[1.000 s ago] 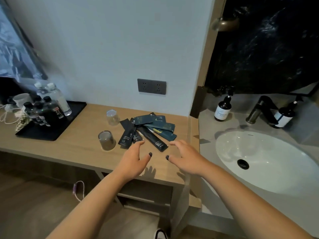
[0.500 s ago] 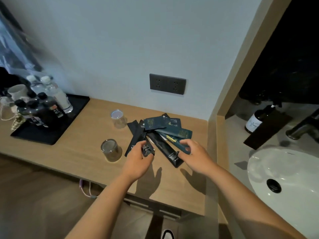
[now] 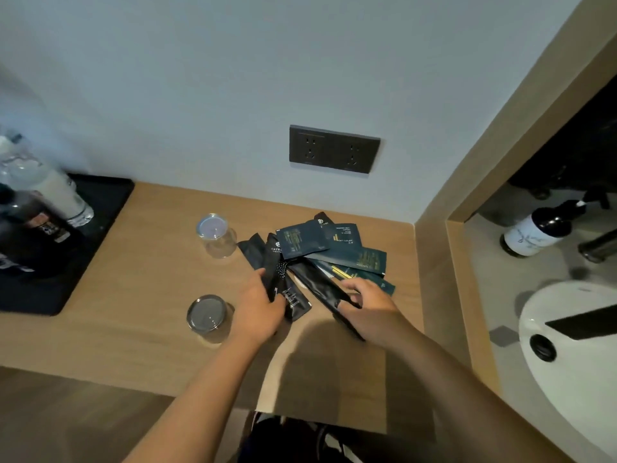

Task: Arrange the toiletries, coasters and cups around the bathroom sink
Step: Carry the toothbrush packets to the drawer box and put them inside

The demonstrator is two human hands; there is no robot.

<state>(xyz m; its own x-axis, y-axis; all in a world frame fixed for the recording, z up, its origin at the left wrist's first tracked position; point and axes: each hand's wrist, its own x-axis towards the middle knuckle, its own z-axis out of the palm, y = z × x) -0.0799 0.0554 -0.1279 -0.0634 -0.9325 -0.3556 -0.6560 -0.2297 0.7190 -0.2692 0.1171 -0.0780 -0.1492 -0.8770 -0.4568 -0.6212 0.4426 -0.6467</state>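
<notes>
A heap of dark toiletry packets (image 3: 337, 245) lies on the wooden counter (image 3: 140, 295) below the wall socket. My left hand (image 3: 258, 307) grips the long black packets (image 3: 283, 282) at the heap's left side. My right hand (image 3: 370, 309) closes on another long black packet (image 3: 317, 282) that points up-left. Two clear glass cups stand upside down: one (image 3: 216, 238) left of the heap near the wall, one (image 3: 208, 318) just left of my left hand. The white sink (image 3: 581, 389) sits at the right, past a wooden divider.
A black tray (image 3: 83, 235) with several bottles (image 3: 40, 208) occupies the counter's left end. A dark pump bottle (image 3: 541, 228) and part of a tap (image 3: 597, 245) stand behind the sink. A dark socket plate (image 3: 334, 149) is on the wall. The counter's front edge runs below my forearms.
Both hands moved forward from the counter's front onto the heap and closed on long black packets. The view swung left and closer, leaving less of the sink in frame.
</notes>
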